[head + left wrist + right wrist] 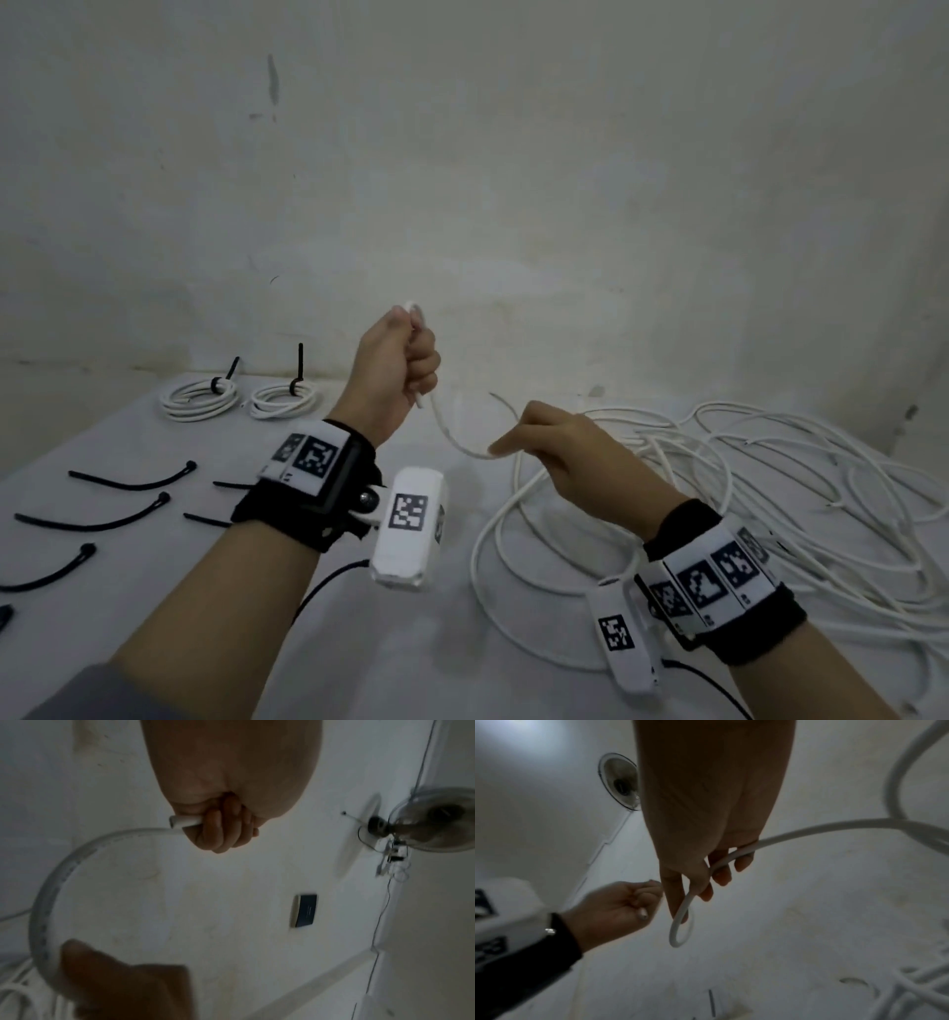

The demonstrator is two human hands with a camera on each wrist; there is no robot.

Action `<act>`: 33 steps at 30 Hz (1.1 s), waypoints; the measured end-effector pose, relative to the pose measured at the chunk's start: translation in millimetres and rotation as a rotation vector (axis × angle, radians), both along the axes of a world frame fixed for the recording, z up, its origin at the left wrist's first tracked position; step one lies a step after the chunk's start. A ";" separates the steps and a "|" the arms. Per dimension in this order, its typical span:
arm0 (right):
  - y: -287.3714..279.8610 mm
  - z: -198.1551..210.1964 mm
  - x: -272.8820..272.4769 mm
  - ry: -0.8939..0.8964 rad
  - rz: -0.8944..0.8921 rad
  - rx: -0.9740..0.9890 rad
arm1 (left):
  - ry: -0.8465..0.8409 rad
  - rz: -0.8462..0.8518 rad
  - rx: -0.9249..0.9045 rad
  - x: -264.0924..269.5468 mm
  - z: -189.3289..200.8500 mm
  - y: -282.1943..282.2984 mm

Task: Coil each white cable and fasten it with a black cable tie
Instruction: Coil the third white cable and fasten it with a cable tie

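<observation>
My left hand is raised above the table in a fist around a white cable. A small bend of it sticks out of the top of the fist, and the cut end shows below the fingers. The cable sags in a loop to my right hand. That hand's fingers curl round it while the index finger points left along it. From there the cable drops to the tangled pile of white cables on the right. Several black cable ties lie loose at the left.
Two coiled, tied white cables lie at the table's back left by the wall. The white table runs to a stained wall. A wall fan and a dark wall plate show in the left wrist view.
</observation>
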State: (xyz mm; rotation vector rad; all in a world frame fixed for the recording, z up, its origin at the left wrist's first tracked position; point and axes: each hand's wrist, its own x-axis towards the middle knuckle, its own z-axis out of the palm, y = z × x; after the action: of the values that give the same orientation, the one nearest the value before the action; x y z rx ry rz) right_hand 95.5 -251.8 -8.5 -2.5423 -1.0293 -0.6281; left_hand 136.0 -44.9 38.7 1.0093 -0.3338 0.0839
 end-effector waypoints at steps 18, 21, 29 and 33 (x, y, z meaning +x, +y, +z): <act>23.6 34.8 0.6 -0.100 -0.070 0.356 | -0.184 -0.225 0.311 -16.1 -56.1 -16.6; 29.3 27.2 7.4 -0.063 -0.177 0.259 | -0.076 -0.268 0.181 -15.7 -75.8 -14.1; 36.9 21.1 18.3 0.053 -0.200 0.239 | 0.019 -0.426 -0.087 -14.0 -88.5 -6.8; 38.7 17.7 21.2 0.045 -0.192 0.324 | 0.050 -0.473 -0.127 -18.2 -86.9 -9.5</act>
State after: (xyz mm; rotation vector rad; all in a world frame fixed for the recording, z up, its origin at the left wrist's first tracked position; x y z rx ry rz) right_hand 116.7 -213.1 9.2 -2.3693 -0.6135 -0.7205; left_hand 117.8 -54.4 -48.1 0.7839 -0.5072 -0.3437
